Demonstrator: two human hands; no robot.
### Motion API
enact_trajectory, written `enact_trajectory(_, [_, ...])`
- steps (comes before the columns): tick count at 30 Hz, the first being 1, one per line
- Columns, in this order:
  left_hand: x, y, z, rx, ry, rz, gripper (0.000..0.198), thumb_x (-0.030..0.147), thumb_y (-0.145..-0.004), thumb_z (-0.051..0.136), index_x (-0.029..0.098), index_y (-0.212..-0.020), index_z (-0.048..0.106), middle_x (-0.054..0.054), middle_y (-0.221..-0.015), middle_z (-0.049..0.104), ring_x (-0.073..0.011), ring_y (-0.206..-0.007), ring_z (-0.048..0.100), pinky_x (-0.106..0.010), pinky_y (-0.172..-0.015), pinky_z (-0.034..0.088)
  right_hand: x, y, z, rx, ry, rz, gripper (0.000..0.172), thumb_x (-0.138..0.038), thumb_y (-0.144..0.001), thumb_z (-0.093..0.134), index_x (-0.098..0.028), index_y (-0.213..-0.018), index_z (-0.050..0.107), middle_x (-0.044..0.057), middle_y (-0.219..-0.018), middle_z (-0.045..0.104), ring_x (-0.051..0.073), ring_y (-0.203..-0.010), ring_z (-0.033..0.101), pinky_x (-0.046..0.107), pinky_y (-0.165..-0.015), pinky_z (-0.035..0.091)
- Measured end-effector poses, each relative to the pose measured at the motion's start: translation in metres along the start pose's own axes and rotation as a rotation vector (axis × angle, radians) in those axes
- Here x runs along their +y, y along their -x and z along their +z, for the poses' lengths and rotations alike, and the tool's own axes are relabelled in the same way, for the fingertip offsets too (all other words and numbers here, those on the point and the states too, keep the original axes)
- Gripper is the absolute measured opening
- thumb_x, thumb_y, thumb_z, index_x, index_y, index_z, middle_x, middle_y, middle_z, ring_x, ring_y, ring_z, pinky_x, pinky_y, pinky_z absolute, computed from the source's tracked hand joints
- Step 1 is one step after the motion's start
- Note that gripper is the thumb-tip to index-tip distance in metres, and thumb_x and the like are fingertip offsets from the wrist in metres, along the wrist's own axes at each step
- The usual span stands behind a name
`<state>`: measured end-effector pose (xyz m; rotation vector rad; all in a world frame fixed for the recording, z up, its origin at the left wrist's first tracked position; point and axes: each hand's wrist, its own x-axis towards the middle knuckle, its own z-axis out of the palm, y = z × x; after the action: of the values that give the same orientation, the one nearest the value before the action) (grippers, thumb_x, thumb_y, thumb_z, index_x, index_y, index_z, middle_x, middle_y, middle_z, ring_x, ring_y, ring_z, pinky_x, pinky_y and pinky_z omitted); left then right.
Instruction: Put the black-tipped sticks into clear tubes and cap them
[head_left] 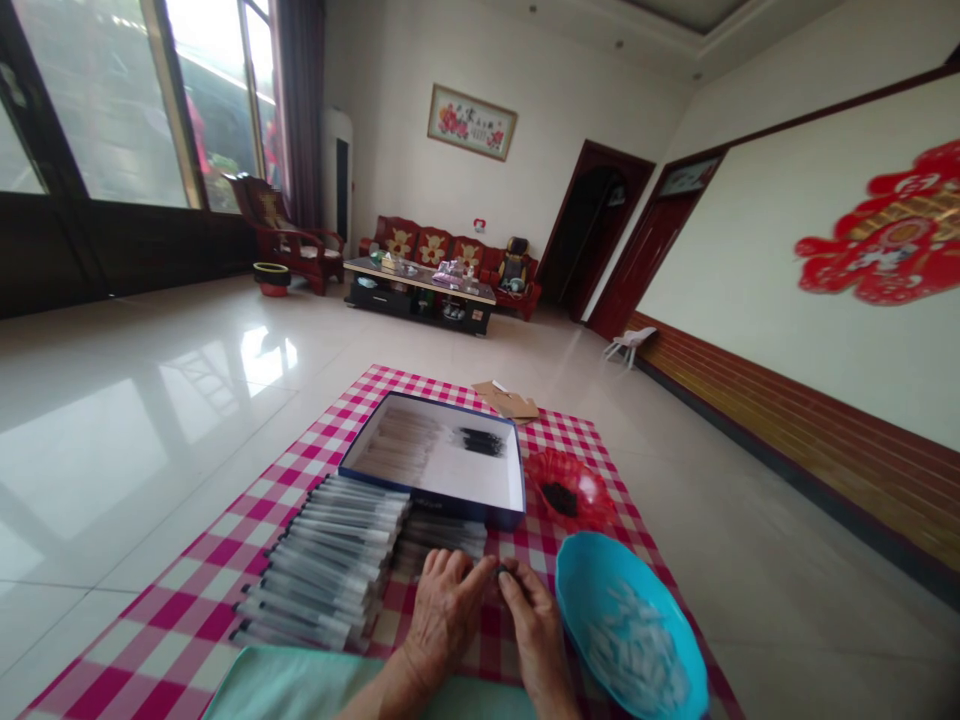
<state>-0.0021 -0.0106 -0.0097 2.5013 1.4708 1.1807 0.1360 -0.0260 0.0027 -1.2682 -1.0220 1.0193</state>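
Observation:
My left hand (444, 612) and my right hand (534, 625) meet low in the middle over a red-and-white checked cloth (225, 560). Their fingertips pinch together on a small dark part (501, 573) that I cannot name. Left of the hands lies a row of several clear pens (330, 560), and a smaller pile of pens (442, 535) sits just beyond the fingers. A shallow blue-edged box (439, 460) with pen parts stands behind. A blue bowl (600, 570) of small white pieces is right of my right hand. A red dish (574, 490) holds dark bits.
A pale green cloth (300, 690) covers my lap at the bottom edge. Brown cardboard (510, 400) lies at the cloth's far end. Glossy tiled floor surrounds the cloth. A coffee table (420, 290) and red sofa (450, 250) stand far back, with doors at right.

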Motion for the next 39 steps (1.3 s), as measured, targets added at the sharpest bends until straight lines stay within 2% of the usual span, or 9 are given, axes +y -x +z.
enact_trajectory(4, [0.001, -0.001, -0.003, -0.021, -0.033, -0.015, 0.034, 0.019, -0.089, 0.047, 0.031, -0.118, 0.06, -0.004, -0.077, 0.054, -0.0202, -0.073, 0.047, -0.034, -0.069, 0.036, -0.002, 0.001, -0.002, 0.006, 0.061, -0.034, 0.029, -0.04, -0.071, 0.07, -0.019, -0.091, 0.072, 0.006, -0.095, 0.073, 0.025, -0.092, 0.065, 0.036, -0.085, 0.051])
enact_trajectory(15, [0.002, 0.002, -0.005, -0.026, 0.028, 0.006, 0.036, 0.016, -0.088, 0.043, 0.026, -0.118, 0.06, -0.005, -0.079, 0.053, -0.0208, -0.074, 0.048, -0.035, -0.069, 0.036, 0.003, 0.0, -0.006, -0.03, 0.219, -0.122, 0.025, -0.039, -0.075, 0.066, -0.021, -0.09, 0.072, 0.005, -0.091, 0.073, 0.023, -0.086, 0.066, 0.032, -0.079, 0.052])
enact_trajectory(24, [0.0, 0.002, -0.001, 0.046, 0.08, -0.012, 0.023, 0.015, -0.09, 0.041, 0.019, -0.1, 0.061, -0.004, -0.076, 0.056, -0.02, -0.074, 0.05, -0.034, -0.073, 0.036, 0.004, -0.001, -0.009, -0.025, 0.24, -0.152, 0.028, -0.042, -0.075, 0.065, -0.02, -0.091, 0.073, 0.006, -0.091, 0.074, 0.025, -0.085, 0.067, 0.032, -0.078, 0.053])
enact_trajectory(29, [0.003, -0.001, -0.008, 0.027, 0.072, 0.015, 0.02, 0.016, -0.09, 0.042, 0.021, -0.088, 0.061, -0.004, -0.075, 0.057, -0.0193, -0.073, 0.05, -0.033, -0.072, 0.035, 0.003, 0.001, -0.009, -0.061, 0.321, -0.189, 0.028, -0.045, -0.08, 0.059, -0.02, -0.089, 0.07, 0.003, -0.081, 0.071, 0.02, -0.073, 0.064, 0.027, -0.067, 0.05])
enact_trajectory(35, [0.006, -0.001, -0.012, 0.007, 0.063, 0.059, 0.021, 0.016, -0.089, 0.041, 0.021, -0.086, 0.061, -0.004, -0.073, 0.056, -0.0193, -0.073, 0.051, -0.034, -0.072, 0.035, 0.002, 0.003, -0.002, 0.0, 0.419, -0.277, 0.037, -0.053, -0.085, 0.049, -0.022, -0.07, 0.062, 0.001, -0.063, 0.062, 0.017, -0.06, 0.054, 0.025, -0.059, 0.043])
enact_trajectory(39, [0.007, 0.0, -0.012, 0.007, 0.05, 0.068, 0.02, 0.017, -0.089, 0.043, 0.022, -0.088, 0.062, -0.003, -0.072, 0.056, -0.0191, -0.071, 0.05, -0.034, -0.072, 0.036, 0.004, 0.0, 0.002, 0.035, 0.41, -0.277, 0.044, -0.059, -0.083, 0.047, -0.023, -0.06, 0.057, 0.001, -0.056, 0.057, 0.017, -0.054, 0.051, 0.027, -0.054, 0.041])
